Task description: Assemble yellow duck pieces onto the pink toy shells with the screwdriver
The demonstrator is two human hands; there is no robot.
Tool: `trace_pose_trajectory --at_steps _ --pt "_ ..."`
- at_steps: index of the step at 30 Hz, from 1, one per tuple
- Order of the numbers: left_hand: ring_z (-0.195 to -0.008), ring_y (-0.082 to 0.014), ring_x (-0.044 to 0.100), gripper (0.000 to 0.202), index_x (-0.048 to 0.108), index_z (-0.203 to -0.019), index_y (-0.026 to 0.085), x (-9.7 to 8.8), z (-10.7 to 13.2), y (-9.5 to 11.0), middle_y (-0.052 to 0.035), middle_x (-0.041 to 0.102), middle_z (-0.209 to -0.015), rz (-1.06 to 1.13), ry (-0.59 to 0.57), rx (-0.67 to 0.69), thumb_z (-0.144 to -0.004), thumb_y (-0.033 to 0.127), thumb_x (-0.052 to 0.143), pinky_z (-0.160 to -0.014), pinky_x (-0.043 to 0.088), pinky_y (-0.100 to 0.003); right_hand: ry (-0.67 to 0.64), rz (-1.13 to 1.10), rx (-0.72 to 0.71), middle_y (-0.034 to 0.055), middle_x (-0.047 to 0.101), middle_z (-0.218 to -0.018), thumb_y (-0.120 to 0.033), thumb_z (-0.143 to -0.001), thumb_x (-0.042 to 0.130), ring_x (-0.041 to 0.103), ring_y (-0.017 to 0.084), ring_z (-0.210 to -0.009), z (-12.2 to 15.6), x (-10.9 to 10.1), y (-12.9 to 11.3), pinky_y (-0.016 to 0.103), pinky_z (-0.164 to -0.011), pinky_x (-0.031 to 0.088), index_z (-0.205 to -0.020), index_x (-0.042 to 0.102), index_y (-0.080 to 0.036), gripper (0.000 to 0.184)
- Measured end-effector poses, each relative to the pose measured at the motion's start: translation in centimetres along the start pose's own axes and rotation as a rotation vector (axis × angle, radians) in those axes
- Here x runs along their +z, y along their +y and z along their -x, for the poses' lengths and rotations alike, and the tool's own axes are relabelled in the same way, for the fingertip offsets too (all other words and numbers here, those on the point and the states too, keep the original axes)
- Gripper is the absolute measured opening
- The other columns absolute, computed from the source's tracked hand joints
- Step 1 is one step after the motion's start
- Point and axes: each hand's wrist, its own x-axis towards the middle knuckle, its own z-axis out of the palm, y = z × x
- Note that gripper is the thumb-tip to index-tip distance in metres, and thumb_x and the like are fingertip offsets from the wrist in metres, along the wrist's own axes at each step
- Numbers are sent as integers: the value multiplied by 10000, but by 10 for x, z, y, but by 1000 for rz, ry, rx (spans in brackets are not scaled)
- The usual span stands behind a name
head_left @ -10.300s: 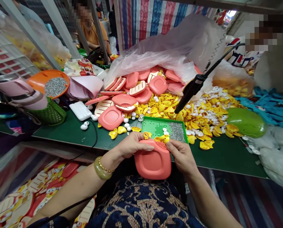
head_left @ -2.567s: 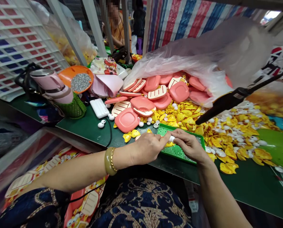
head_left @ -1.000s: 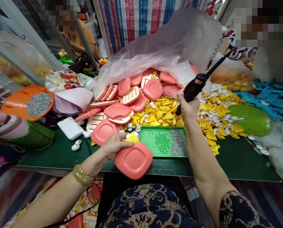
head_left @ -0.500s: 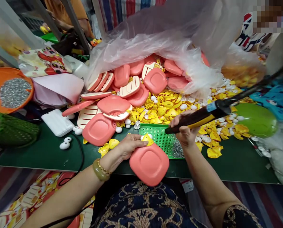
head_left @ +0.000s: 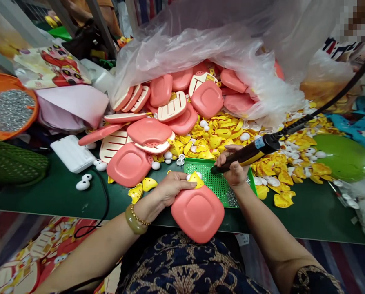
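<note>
My left hand [head_left: 174, 188] pinches the top of a pink plastic panel [head_left: 197, 216], at a yellow beak-like piece [head_left: 196, 180] with white eye parts. In my right hand [head_left: 236, 169] is a black electric screwdriver [head_left: 246, 156] with a yellow stripe, its cable running up to the right. The tip of the screwdriver hangs over a green perforated tray [head_left: 197, 165], apart from the panel. Small metal screws [head_left: 232, 197] lie in the tray, partly hidden by my right forearm.
Pink and cream panels [head_left: 129, 164] spill from a clear plastic bag [head_left: 158, 53]. Yellow pieces [head_left: 214, 141] and white eye parts are heaped behind the tray. A white box [head_left: 72, 151], an orange bowl of screws [head_left: 32, 96] and a green balloon-like object [head_left: 341, 157] stand around.
The screwdriver has come lower and slightly left, its tip now over the tray. The view has shifted slightly; my left hand still holds the panel.
</note>
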Motion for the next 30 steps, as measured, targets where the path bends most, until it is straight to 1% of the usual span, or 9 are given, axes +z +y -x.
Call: trace_pose_trajectory --at_steps 5,8,11,13,16,18,24,27,30 --pt "-582 -143 621 439 709 -805 50 -1 0 0 -99 702 -727 8 -9 1 -457 258 879 -598 481 -255 -13 25 -2 -62 500 -583 -559 -670 674 487 107 -465 1 1 3 267 -466 426 -1045 553 -228 515" --pt "-579 -140 611 424 698 -763 59 0 1 1 -93 693 -712 -3 -9 12 -468 305 877 -596 474 -259 -14 57 -10 -59 498 -596 -567 -656 685 487 113 -478 -1 2 -3 274 -473 435 -1060 547 -240 537" --pt "-556 -126 579 369 671 -697 75 2 3 2 -74 664 -666 -14 -13 26 -504 328 858 -566 449 -257 -9 78 -86 -58 462 -592 -608 -680 639 454 113 -464 -5 6 -24 274 -462 419 -1027 553 -269 492" --pt "-494 -92 511 320 634 -623 91 2 3 0 -34 608 -581 -35 -6 51 -520 309 844 -508 397 -234 -34 84 -153 -54 427 -588 -651 -707 581 431 118 -453 -4 13 -45 285 -459 417 -1001 554 -290 467" --pt "-433 -59 397 302 572 -550 120 0 -1 -4 18 510 -491 -81 4 92 -546 291 821 -443 299 -216 -64 104 -204 -50 388 -577 -732 -705 511 415 133 -442 4 26 -72 306 -449 423 -1009 545 -321 511" --pt "-435 -60 378 302 555 -548 130 -2 -5 -7 23 494 -490 -103 10 113 -556 291 810 -433 271 -219 -73 93 -215 -48 379 -566 -758 -692 502 411 141 -436 12 35 -80 311 -437 417 -1026 543 -328 546" --pt "-415 -54 322 362 448 -469 168 3 -6 -8 56 411 -440 -81 53 116 -543 223 798 -434 252 -232 -159 105 -192 -38 407 -588 -753 -703 506 432 159 -462 25 43 -69 341 -468 439 -1083 523 -340 561" --pt "-419 -54 303 391 414 -441 177 6 -3 -6 59 387 -420 -54 59 92 -546 188 790 -438 247 -237 -226 52 -143 -42 448 -591 -715 -689 563 462 158 -465 25 41 -63 337 -470 450 -1089 525 -328 558" --pt "-427 -58 313 400 410 -445 180 7 -2 -6 53 389 -424 -71 55 109 -557 220 791 -437 250 -238 -253 11 -96 -46 469 -583 -667 -673 618 491 155 -464 26 41 -58 326 -461 462 -1094 532 -307 560"
